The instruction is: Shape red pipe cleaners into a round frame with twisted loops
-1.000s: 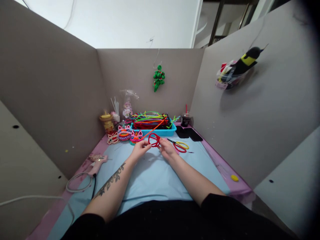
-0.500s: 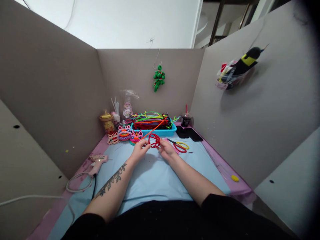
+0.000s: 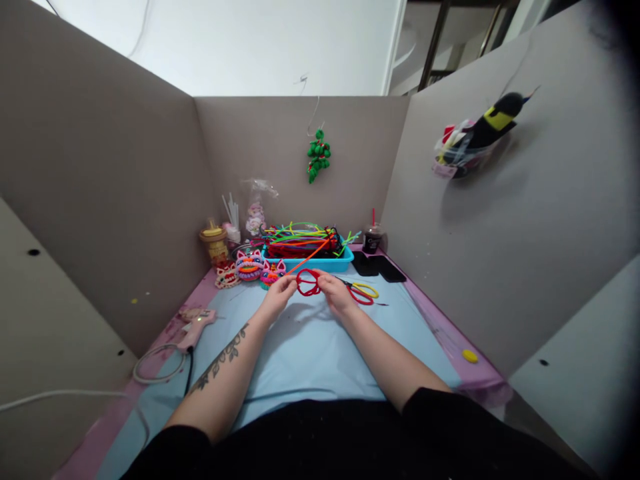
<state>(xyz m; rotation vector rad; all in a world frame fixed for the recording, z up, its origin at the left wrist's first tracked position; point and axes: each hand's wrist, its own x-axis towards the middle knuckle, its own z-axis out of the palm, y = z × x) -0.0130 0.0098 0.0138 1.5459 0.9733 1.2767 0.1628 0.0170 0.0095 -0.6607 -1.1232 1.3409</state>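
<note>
A round openwork frame of bent red pipe cleaners (image 3: pixel 308 283) hangs in the air between my hands, above the blue table cover. My left hand (image 3: pixel 281 293) pinches its left edge between thumb and fingers. On the opposite side, my right hand (image 3: pixel 336 292) has its fingers closed on the right edge. Just beyond my right fingers lie scissors (image 3: pixel 361 293) with red and yellow handles, their blades partly hidden. An orange pipe cleaner (image 3: pixel 314 256) slants from the tray down toward my left hand; its lower end is hard to make out.
A blue tray (image 3: pixel 320 265) of colourful pipe cleaners stands at the back. Left of it are several pipe-cleaner animal heads (image 3: pixel 249 265) and a yellow cup (image 3: pixel 215 245). A pink glue gun (image 3: pixel 197 328) with its cord lies left; two dark phones (image 3: pixel 379 267) and a drink cup (image 3: pixel 372 239) sit right.
The red frame has turned in my fingers and now shows a flatter, rounder outline. Both hands have shifted slightly, and the pink item behind my right hand is now hidden.
</note>
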